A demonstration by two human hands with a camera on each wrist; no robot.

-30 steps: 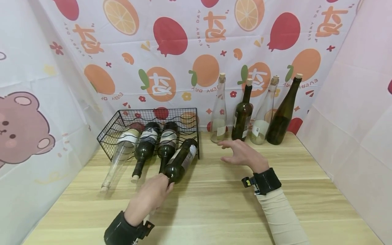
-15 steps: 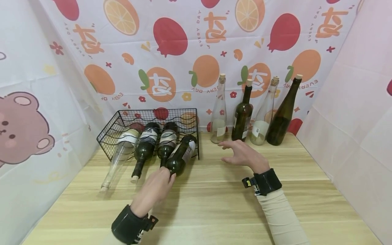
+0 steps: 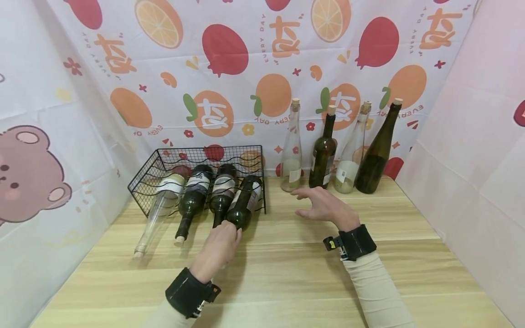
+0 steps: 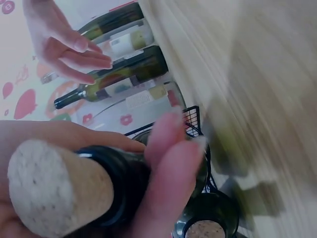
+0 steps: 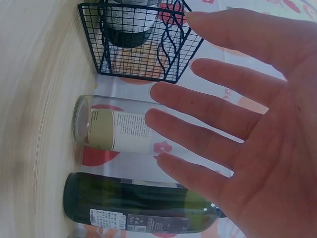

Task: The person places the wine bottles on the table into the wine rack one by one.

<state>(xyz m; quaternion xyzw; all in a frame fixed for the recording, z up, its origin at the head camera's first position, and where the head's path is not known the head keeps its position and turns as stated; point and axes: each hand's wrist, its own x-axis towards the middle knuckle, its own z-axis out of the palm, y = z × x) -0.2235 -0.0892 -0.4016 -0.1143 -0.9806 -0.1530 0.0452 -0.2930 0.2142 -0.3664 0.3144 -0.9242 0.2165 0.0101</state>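
Note:
My left hand [image 3: 220, 243] grips the neck of a dark green wine bottle [image 3: 244, 202], its body lying in the right end of the black wire rack [image 3: 264, 182]. In the left wrist view its cork [image 4: 59, 188] points at the camera, with fingers and thumb wrapped around the neck. Left of it in the rack lie two more dark bottles [image 3: 193, 200] and a clear bottle [image 3: 161, 214], necks toward me. My right hand [image 3: 326, 207] hovers over the table with fingers spread and nothing held, in front of a standing clear bottle [image 3: 291, 164] and a standing green bottle [image 3: 323, 157].
Further right stand another clear corked bottle [image 3: 350, 159] and a tall dark green bottle [image 3: 375, 159]. All four stand along the back edge, close to a fruit-print curtain [image 3: 229, 105]. Cloth walls enclose both sides of the wooden table [image 3: 311, 287].
My left hand has moved forward and slightly right, sliding the bottle deeper into the rack's right end. The right hand has stayed where it was.

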